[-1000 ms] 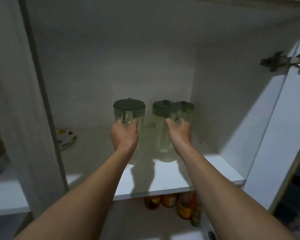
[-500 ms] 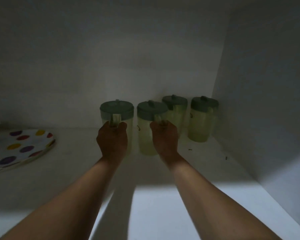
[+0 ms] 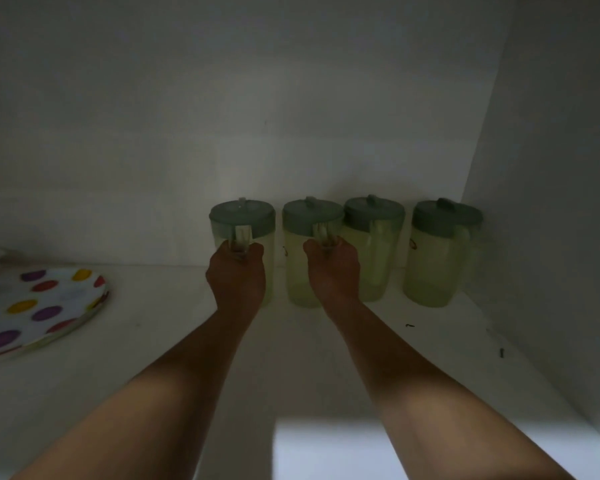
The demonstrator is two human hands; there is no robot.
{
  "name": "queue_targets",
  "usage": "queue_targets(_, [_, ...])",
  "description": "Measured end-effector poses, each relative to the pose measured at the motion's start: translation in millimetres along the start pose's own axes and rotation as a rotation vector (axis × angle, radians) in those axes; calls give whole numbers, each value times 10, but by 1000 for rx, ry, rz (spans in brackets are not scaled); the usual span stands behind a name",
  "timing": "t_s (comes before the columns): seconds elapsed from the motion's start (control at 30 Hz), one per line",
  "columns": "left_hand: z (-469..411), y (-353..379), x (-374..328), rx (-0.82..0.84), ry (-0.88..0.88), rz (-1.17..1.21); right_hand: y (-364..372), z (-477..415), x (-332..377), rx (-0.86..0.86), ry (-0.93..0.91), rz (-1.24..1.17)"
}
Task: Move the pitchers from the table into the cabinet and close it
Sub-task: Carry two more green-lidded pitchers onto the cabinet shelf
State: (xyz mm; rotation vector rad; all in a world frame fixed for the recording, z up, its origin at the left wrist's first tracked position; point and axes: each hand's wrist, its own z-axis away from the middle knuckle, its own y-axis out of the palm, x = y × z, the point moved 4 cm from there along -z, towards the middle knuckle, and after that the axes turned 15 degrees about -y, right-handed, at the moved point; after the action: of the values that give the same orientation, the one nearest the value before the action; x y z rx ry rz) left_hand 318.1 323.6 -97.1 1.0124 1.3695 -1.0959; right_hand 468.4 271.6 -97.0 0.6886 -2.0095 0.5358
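Inside, on the dim white cabinet shelf [image 3: 160,341], a spotted plate [image 3: 39,310] is lying at the far left, well apart from everything else. Moving right, the left hand [image 3: 237,276] is wrapping closed around the handle of the first pitcher [image 3: 242,220], which is standing upright near the back wall. Just beside it, the right hand [image 3: 333,271] is gripping the handle of the second pitcher [image 3: 300,271] the same way. Further right, a third pitcher [image 3: 374,244] is standing close against the second, and a fourth pitcher [image 3: 437,258] is sitting near the right cabinet wall [image 3: 551,202]; all four are wearing green lids.
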Motion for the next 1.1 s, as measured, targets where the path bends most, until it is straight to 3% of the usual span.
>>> queue_targets(0.3, [-200,118,-22,54,-28,-91,86,-146,-85,35,28,55])
queue_targets(0.57, [-199,43,-28,-45,-71,-348,36,-81,-31,192,111,194])
queue_targets(0.77, [120,-94,-273,-230,157,-532,-109,24,186,314,111,408])
queue_targets(1.1, [1004,-710,-788,32,515,-807,-666,632,1255,368,8,604])
